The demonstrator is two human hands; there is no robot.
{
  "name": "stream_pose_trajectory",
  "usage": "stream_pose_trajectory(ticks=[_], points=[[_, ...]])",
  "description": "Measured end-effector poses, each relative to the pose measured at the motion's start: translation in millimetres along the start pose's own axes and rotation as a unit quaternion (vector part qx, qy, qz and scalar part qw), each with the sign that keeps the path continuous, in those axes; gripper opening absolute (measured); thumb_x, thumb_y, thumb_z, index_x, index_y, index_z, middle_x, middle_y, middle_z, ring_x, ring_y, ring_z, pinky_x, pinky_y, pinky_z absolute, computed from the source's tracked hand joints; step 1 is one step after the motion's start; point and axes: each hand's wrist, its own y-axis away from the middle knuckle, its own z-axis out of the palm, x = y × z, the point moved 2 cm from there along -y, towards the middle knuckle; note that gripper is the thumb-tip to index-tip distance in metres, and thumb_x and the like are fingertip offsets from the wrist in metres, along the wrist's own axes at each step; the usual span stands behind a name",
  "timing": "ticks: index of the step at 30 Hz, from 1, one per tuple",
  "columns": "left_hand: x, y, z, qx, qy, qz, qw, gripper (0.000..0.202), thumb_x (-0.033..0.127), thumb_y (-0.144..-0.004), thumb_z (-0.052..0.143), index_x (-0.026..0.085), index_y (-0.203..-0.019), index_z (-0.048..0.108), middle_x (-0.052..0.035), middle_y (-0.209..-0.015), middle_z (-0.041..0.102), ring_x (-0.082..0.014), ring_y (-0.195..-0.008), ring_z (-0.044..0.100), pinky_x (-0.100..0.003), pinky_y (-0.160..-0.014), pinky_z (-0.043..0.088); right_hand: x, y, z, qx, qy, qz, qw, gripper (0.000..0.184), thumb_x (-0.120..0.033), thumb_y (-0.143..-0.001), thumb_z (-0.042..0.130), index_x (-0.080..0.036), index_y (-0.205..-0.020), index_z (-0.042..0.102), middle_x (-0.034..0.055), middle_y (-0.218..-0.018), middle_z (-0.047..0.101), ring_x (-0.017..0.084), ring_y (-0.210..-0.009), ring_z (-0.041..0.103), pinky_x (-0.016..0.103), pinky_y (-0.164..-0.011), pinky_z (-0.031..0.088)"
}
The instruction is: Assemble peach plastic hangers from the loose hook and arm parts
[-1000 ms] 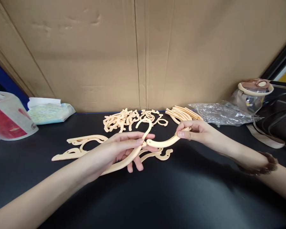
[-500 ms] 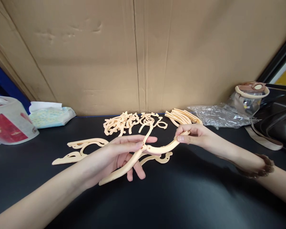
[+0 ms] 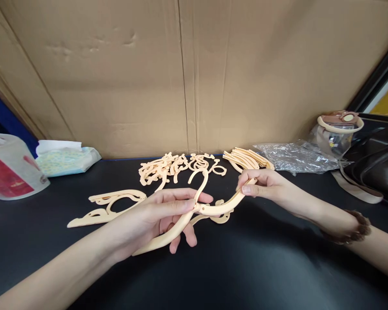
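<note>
Hook rises from the joint toward 1 o'clock, curls over past 11 and drops its tip toward 7. It is held above the middle of the tabletop. The left hand's grip pinches it at the joint, thumb against fingers, with the lower fingers spread loosely beneath. From there the left bar sends its long axis toward 8 o'clock, across those fingers. The right bar bows downward, its long axis climbing toward 2 o'clock; the right hand's grip pinches its outer end between thumb and fingers.

A second ago a slim gap showed between the right bar's inner end and the joint; now they appear to touch. The right bar also slopes more steeply, and both hands sit lower in view.

On the tabletop, hanger pieces lie at 9 o'clock from the joint, partly hidden by the left hand. The pile is at 11, and the stack of bars at 2, just beyond the right hand.
</note>
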Motion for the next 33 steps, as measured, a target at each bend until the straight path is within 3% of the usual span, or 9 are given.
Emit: stream_pose_trajectory(ticks=[10, 29, 33], points=[[-1.4, 0.0, -0.5, -0.003, -0.005, 0.008, 1.000, 0.020, 0.029, -0.088, 0.059, 0.019, -0.101, 0.071, -0.0034, -0.057, 0.067, -0.0088, -0.043, 0.056, -0.014, -0.043, 0.045, 2.0, -0.3, -2.0, 0.004, 0.005, 0.002, 1.000, 0.030, -0.048, -0.081, 0.064, -0.019, -0.073, 0.061, -0.0009, -0.069, 0.051, 0.013, -0.064, 0.042, 0.027, -0.061, 0.033], [-2.8, -1.9, 3.8, 0.047, -0.071, -0.016, 0.996, 0.023, 0.032, -0.088, 0.058, 0.016, -0.100, 0.070, -0.0032, -0.054, 0.065, -0.0085, -0.041, 0.050, -0.015, -0.040, 0.039, 5.0, -2.7, 0.4, -0.017, 0.043, 0.039, 0.998, 0.038, -0.056, -0.079, 0.061, -0.019, -0.073, 0.060, -0.0017, -0.065, 0.049, 0.013, -0.063, 0.039, 0.028, -0.058, 0.029], [-3.0, -2.9, 4.4, 0.062, -0.069, -0.027, 0.995, 0.022, 0.030, -0.086, 0.060, 0.017, -0.100, 0.070, -0.0071, -0.081, 0.072, -0.0101, -0.053, 0.058, -0.014, -0.039, 0.041, 8.0, -3.0, 1.3, -0.024, 0.035, 0.045, 0.998, 0.038, -0.056, -0.078, 0.062, -0.019, -0.072, 0.059, -0.0020, -0.065, 0.048, 0.013, -0.063, 0.039, 0.028, -0.059, 0.029]])
